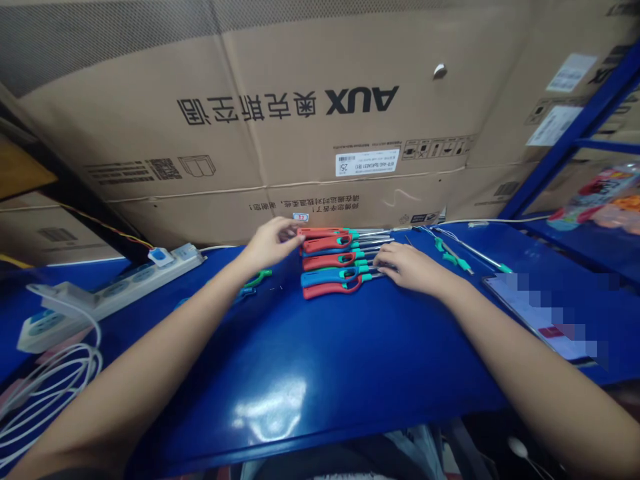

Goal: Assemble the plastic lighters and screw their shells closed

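Several long-nosed gas lighters lie side by side in a stack on the blue table, handles to the left and metal tubes to the right. Their handles are red or blue with green triggers, such as the red lighter [333, 261] and the blue lighter [325, 277]. My left hand [270, 243] is at the handle end of the far red lighter [320, 233], thumb and fingers closed against its tip. Over the metal tubes, my right hand [407, 267] has its fingers curled round their ends; its fingertips are partly hidden.
Left stand a power strip [113, 297] and a coiled white cable [65, 387]. Loose green and blue lighter parts [250, 288] lie behind my left forearm. Right are metal tubes with green pieces [453, 257] and a phone [535, 320]. A large cardboard box [280, 147] forms the back.
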`<state>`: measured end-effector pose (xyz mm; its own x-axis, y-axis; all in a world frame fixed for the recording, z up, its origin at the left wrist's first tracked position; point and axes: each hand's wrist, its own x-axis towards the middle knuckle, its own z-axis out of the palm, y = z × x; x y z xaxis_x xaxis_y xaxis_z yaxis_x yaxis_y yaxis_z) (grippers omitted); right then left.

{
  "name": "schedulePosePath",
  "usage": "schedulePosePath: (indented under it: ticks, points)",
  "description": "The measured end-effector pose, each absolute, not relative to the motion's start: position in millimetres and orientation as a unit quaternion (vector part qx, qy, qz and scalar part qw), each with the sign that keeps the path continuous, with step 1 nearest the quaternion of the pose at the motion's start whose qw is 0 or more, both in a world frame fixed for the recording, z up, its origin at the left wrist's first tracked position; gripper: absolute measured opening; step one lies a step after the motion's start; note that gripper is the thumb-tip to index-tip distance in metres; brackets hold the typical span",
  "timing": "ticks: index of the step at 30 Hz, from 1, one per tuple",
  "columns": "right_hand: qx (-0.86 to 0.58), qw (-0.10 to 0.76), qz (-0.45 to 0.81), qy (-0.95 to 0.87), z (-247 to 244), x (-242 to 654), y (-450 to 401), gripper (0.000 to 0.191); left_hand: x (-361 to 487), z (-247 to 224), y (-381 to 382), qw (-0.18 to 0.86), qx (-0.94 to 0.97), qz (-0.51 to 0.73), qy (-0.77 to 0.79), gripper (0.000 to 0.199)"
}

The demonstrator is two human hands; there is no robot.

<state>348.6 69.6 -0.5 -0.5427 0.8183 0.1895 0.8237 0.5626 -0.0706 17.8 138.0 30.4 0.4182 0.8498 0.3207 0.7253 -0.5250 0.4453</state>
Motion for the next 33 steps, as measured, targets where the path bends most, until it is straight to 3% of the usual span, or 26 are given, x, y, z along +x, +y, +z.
schedulePosePath:
  ticks: [8,17,21,26,33]
  points:
    - [-0.446,0.141,-0.003,-0.884,1.7,341.9,63.6,0.033,-64.0,55.1,123.9,0.195,0.829,0.079,0.518,0.049]
    - [-0.378,0.187,-0.009,-0.907,-2.9,329.8,61.5,0.026,-104.5,54.2,122.8,0.245,0.803,-0.043,0.542,0.057]
    - [-0.375,0.201,-0.014,-0.905,-2.3,331.1,62.2,0.025,-108.2,49.1,124.5,0.243,0.806,-0.044,0.538,0.063]
    - [-0.368,0.218,-0.016,-0.904,-0.5,332.4,62.1,0.027,-103.0,44.4,122.7,0.206,0.813,-0.007,0.544,0.054]
    - [-0.321,0.305,0.002,-0.897,7.8,314.0,46.2,0.032,-83.1,73.7,93.1,0.163,0.844,0.058,0.508,0.046]
